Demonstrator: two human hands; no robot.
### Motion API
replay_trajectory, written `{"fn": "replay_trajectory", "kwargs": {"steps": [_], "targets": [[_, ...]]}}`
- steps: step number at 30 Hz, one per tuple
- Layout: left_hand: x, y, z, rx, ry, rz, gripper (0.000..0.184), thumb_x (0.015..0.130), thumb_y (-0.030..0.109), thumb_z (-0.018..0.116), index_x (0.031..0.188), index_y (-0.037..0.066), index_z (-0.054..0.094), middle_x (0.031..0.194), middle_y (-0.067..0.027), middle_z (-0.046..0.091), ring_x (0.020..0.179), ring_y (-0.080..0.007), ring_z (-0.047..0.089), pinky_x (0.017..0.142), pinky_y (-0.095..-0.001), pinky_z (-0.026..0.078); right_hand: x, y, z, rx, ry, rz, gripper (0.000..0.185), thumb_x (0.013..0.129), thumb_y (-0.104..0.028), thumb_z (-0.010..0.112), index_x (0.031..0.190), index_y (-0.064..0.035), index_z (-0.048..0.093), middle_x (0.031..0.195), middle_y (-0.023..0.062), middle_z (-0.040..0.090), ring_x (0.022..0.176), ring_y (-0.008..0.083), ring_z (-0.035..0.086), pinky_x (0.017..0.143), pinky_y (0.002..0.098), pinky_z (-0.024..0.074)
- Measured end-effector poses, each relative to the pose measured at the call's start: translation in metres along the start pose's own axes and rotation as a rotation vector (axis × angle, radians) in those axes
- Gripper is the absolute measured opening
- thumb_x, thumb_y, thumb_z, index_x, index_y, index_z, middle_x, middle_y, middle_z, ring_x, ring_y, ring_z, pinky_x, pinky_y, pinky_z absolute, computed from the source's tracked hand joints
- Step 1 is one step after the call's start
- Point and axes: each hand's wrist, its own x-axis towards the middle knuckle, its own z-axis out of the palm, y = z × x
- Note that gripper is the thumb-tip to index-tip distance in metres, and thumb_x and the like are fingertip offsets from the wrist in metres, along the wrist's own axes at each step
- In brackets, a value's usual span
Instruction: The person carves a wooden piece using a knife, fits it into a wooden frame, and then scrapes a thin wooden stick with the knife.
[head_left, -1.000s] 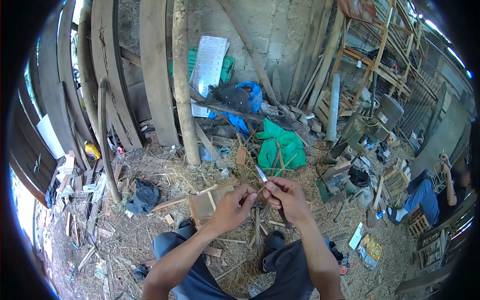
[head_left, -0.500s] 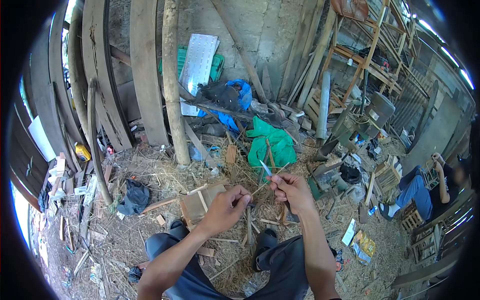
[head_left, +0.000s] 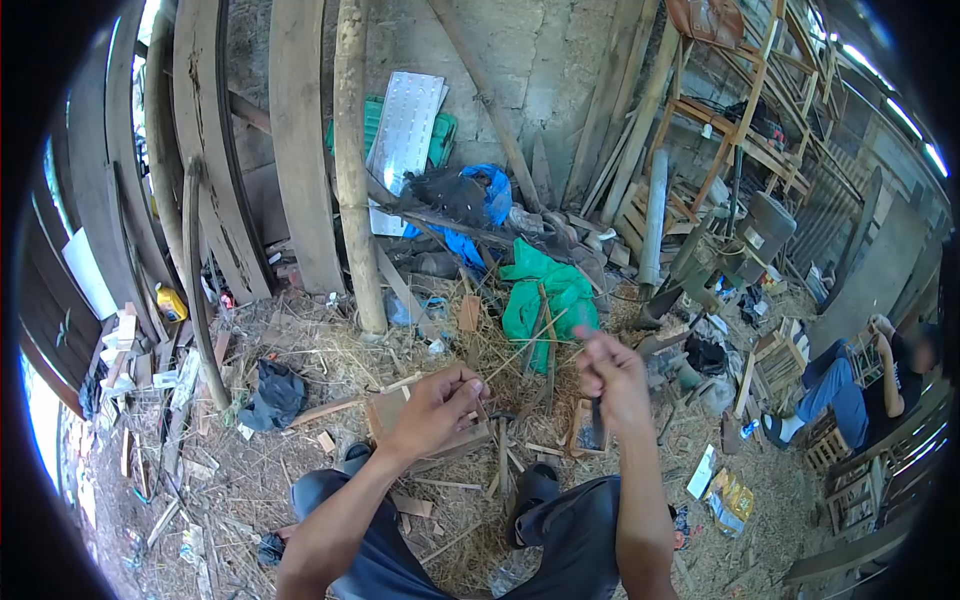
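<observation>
My left hand (head_left: 435, 412) is closed in a pinch on a thin wooden stick (head_left: 526, 347), which slants up and to the right from its fingers. Off to the right, my right hand (head_left: 614, 384) is closed round a knife (head_left: 598, 424). Its dark handle shows below the fist, while the blade is blurred by motion. The hands are apart, and the knife is away from the stick. Beyond the stick lies a green plastic bag (head_left: 550, 295). A wooden box-like piece (head_left: 388, 412) is partly hidden behind my left hand.
Straw and wood scraps cover the ground around my feet. A black plastic bag (head_left: 272, 395) lies at left, near upright planks (head_left: 300, 150) and a pole (head_left: 356, 200). On the right, another person (head_left: 880, 380) sits holding a small slatted piece. A yellow packet (head_left: 730, 500) lies nearer.
My right hand has moved right with the knife, away from the stick and my left hand. My left hand has shifted slightly left, still pinching the stick.
</observation>
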Motion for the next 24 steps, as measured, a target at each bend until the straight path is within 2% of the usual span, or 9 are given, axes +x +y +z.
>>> {"fn": "replay_trajectory", "kwargs": {"steps": [3, 7, 9, 12, 14, 16, 17, 19, 24], "targets": [[0.001, 0.002, 0.005, -0.086, -0.019, -0.034, 0.019, 0.098, 0.02, 0.048, 0.094, 0.003, 0.055, 0.063, 0.004, 0.041, 0.052, -0.0033, 0.037, 0.046, -0.0204, 0.03, -0.01, 0.009, 0.036, -0.016, -0.127, 0.07, 0.025, 0.093, -0.015, 0.058, 0.113, 0.001, 0.06, 0.076, 0.0037, 0.06, 0.054, 0.0047, 0.041, 0.046, 0.0187, 0.0307], [-0.006, 0.004, 0.015, -0.118, -0.025, -0.074, 0.017, 0.098, 0.019, 0.048, 0.095, 0.004, 0.055, 0.064, 0.0045, 0.042, 0.052, -0.0023, 0.037, 0.046, -0.0201, 0.03, -0.009, 0.023, 0.04, -0.06, -0.281, 0.14, 0.022, 0.093, -0.012, 0.056, 0.111, 0.0014, 0.061, 0.078, 0.0044, 0.062, 0.054, 0.0043, 0.041, 0.047, 0.0183, 0.0304], [-0.005, -0.004, 0.015, -0.073, -0.03, -0.046, 0.017, 0.098, 0.019, 0.048, 0.095, 0.004, 0.054, 0.064, 0.0044, 0.042, 0.052, -0.0023, 0.038, 0.046, -0.02, 0.029, -0.008, 0.021, 0.035, -0.082, -0.281, 0.148, 0.021, 0.094, -0.011, 0.055, 0.108, 0.0024, 0.062, 0.076, 0.0036, 0.06, 0.054, 0.0042, 0.04, 0.047, 0.0185, 0.0299], [-0.005, -0.007, 0.016, 0.007, -0.046, 0.018, 0.017, 0.098, 0.018, 0.048, 0.095, 0.003, 0.053, 0.062, 0.0045, 0.041, 0.051, -0.0028, 0.037, 0.046, -0.0201, 0.029, -0.004, 0.017, 0.025, 0.082, -0.151, 0.129, 0.023, 0.093, -0.014, 0.057, 0.105, 0.0059, 0.06, 0.072, 0.0024, 0.056, 0.053, 0.0044, 0.04, 0.046, 0.0187, 0.0292], [-0.004, -0.007, 0.016, 0.042, -0.062, 0.054, 0.017, 0.098, 0.018, 0.048, 0.094, 0.003, 0.053, 0.061, 0.0046, 0.039, 0.05, -0.0032, 0.036, 0.045, -0.0203, 0.028, -0.004, 0.014, 0.022, 0.022, -0.154, 0.133, 0.023, 0.093, -0.014, 0.058, 0.105, 0.006, 0.06, 0.072, 0.0025, 0.057, 0.053, 0.0045, 0.04, 0.046, 0.0187, 0.0293], [-0.002, -0.009, 0.013, -0.374, -0.159, -0.183, 0.018, 0.097, 0.019, 0.049, 0.093, 0.002, 0.052, 0.06, 0.0048, 0.037, 0.048, -0.0044, 0.035, 0.043, -0.0206, 0.027, -0.005, 0.016, 0.021, -0.064, -0.185, 0.13, 0.024, 0.092, -0.014, 0.059, 0.105, 0.0056, 0.061, 0.072, 0.0025, 0.058, 0.052, 0.0045, 0.04, 0.046, 0.019, 0.0294], [-0.001, -0.008, 0.011, -0.373, -0.159, -0.181, 0.018, 0.097, 0.019, 0.049, 0.093, 0.002, 0.052, 0.06, 0.0048, 0.037, 0.048, -0.0044, 0.035, 0.043, -0.0206, 0.027, -0.006, 0.017, 0.023, -0.064, -0.186, 0.128, 0.024, 0.092, -0.014, 0.059, 0.105, 0.0056, 0.061, 0.072, 0.0025, 0.058, 0.052, 0.0045, 0.04, 0.046, 0.019, 0.0294], [0.0, -0.002, 0.007, -0.444, -0.151, -0.347, 0.019, 0.096, 0.021, 0.051, 0.092, 0.002, 0.052, 0.058, 0.0056, 0.035, 0.045, -0.0047, 0.033, 0.041, -0.0207, 0.025, -0.008, 0.02, 0.026, -0.008, -0.205, 0.165, 0.023, 0.091, -0.015, 0.061, 0.105, 0.0035, 0.063, 0.074, 0.0034, 0.061, 0.051, 0.0046, 0.039, 0.045, 0.0198, 0.0286], [0.002, 0.0, 0.006, -0.412, -0.158, -0.331, 0.019, 0.096, 0.022, 0.052, 0.092, 0.003, 0.052, 0.058, 0.0063, 0.036, 0.044, -0.0035, 0.033, 0.04, -0.0199, 0.023, -0.005, 0.012, 0.02, 0.05, -0.168, 0.22, 0.024, 0.091, -0.016, 0.062, 0.104, 0.0047, 0.062, 0.074, 0.0034, 0.06, 0.05, 0.0048, 0.039, 0.044, 0.0201, 0.0276]]}}
